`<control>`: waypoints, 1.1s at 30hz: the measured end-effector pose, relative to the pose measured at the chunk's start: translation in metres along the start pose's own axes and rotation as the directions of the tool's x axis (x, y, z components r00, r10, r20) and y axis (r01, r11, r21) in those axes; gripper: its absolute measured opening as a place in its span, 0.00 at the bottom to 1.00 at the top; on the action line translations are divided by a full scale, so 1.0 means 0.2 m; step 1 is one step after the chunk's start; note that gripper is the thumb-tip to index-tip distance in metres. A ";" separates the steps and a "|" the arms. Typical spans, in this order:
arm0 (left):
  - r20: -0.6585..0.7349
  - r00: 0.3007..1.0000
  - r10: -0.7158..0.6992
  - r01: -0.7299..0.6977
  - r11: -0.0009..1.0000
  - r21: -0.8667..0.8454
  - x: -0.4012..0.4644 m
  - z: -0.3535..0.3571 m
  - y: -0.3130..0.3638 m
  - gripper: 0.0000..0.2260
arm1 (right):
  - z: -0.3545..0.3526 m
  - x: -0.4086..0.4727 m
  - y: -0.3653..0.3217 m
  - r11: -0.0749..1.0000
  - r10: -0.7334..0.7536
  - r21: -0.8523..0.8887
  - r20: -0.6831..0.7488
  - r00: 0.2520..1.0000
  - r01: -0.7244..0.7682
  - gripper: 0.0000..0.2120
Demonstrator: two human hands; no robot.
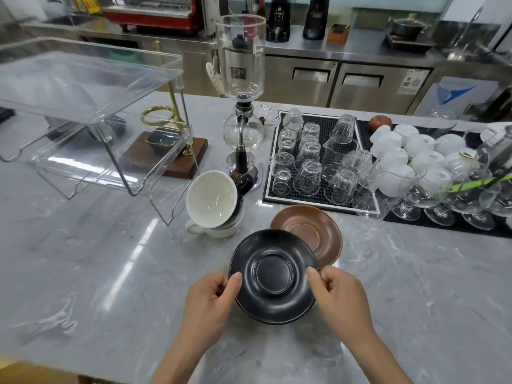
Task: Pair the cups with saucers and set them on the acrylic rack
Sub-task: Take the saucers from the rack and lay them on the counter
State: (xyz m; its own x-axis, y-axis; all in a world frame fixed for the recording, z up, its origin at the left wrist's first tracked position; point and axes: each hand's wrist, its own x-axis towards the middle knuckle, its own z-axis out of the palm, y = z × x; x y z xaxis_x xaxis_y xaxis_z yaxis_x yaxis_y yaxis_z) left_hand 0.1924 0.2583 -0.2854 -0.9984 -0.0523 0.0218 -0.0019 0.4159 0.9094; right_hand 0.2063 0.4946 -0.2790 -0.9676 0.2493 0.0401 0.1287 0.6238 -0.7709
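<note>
Item: black saucer (pixel 274 275), matte, round, with a raised centre ring; it is sitting near the front of the grey marble counter (pixel 97 273), apparently topping a short stack, since a second dark rim is showing beneath its near edge. The left hand (pixel 213 297) is pinching its left rim, thumb on top and fingers curled under; the right hand (pixel 338 295) is doing the same at the right rim, so both hands are closed on the one piece, probably to lift it level off the stack. Item: brown saucer (pixel 310 231), lying flat just behind and partly tucked under the black one's far edge, free of either hand. Item: cups (pixel 213 200), stacked just left of the saucers, the top one tipping on its side with its white interior facing the camera, a white one below it with its handle pointing left; none is being paired yet. Item: acrylic rack (pixel 91 106), clear, two-tiered on wire legs, standing well apart at the far left with nothing yet resting on its shelves. Judgement: the task is only beginning, with saucers being separated so each can take a cup.
</note>
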 end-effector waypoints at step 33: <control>-0.005 0.988 -0.154 0.146 0.928 0.342 -0.14 -0.45 -0.28 0.24 | 0.42 -0.16 -0.26 0.947 0.073 -0.320 0.204 0.976 -0.004 0.24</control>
State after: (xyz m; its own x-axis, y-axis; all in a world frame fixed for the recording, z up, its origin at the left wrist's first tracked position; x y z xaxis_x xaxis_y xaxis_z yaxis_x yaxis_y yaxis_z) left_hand 0.2249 0.1558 -0.2997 -0.9859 -0.1202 -0.1165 -0.1673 0.6891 0.7051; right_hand 0.2121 0.3923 -0.2940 -0.9795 0.1377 -0.1474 0.1955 0.8272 -0.5268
